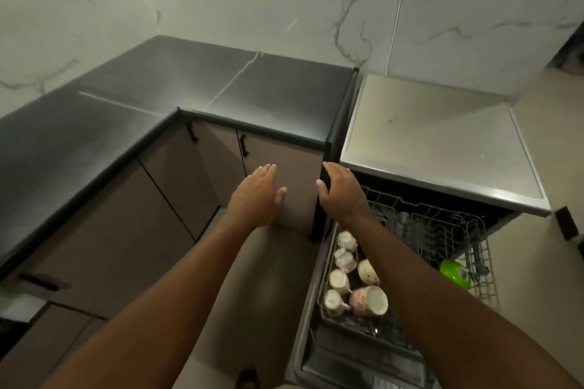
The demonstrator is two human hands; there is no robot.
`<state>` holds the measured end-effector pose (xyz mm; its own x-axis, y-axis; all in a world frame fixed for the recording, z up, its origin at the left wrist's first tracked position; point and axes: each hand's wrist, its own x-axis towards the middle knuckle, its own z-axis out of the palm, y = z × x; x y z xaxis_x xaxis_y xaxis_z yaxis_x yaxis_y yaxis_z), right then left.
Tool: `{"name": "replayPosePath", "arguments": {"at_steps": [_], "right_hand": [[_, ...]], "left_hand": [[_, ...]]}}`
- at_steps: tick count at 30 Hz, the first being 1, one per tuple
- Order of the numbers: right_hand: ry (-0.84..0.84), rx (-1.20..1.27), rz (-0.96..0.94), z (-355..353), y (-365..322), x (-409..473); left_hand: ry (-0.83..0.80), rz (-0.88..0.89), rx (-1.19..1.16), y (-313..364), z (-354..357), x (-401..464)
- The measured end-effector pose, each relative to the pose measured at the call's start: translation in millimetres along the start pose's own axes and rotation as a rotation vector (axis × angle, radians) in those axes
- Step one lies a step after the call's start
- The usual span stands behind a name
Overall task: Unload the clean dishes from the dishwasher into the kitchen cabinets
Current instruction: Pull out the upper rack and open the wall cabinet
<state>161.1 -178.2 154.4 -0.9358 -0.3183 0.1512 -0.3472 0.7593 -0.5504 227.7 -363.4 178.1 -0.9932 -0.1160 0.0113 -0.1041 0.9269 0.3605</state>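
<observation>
Both arms reach forward over the open dishwasher point(442, 148) and lower cabinets point(278, 167). Left hand point(257, 191) is held flat, fingers straight and close together, thumb out to the side, holding nothing, in front of the brown cabinet door just left of the dishwasher; can't tell if it touches the door. Right hand point(339, 189) is at the dark edge strip between cabinet and dishwasher, fingers loosely bent with the thumb on the strip's left side; a real grip can't be confirmed, nothing else in it. Dishwasher rack point(448, 230) is pulled out under the right forearm. Clean dishes sit in the rack's left side: several small white patterned cups point(343, 262), mostly tipped or upside down, and one larger floral mug point(369, 300) lying on its side, mouth facing right. A green item point(455, 273) lies at the rack's right side. Black countertop point(158, 104) runs in an L along the marble wall. A white cord point(395, 28) hangs from a wall socket behind the dishwasher.
</observation>
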Motion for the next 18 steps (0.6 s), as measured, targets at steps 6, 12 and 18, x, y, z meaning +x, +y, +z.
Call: {"name": "replayPosePath", "arguments": {"at_steps": [6, 12, 18], "right_hand": [[0.1, 0.003, 0.007, 3, -59, 36], [0.17, -0.052, 0.008, -15, -87, 71], [0.271, -0.056, -0.036, -50, -96, 127]], "left_hand": [[0.03, 0.069, 0.024, -52, -48, 31], [0.092, 0.136, 0.021, -63, -80, 66], [0.154, 0.209, 0.027, -50, -105, 118]]}}
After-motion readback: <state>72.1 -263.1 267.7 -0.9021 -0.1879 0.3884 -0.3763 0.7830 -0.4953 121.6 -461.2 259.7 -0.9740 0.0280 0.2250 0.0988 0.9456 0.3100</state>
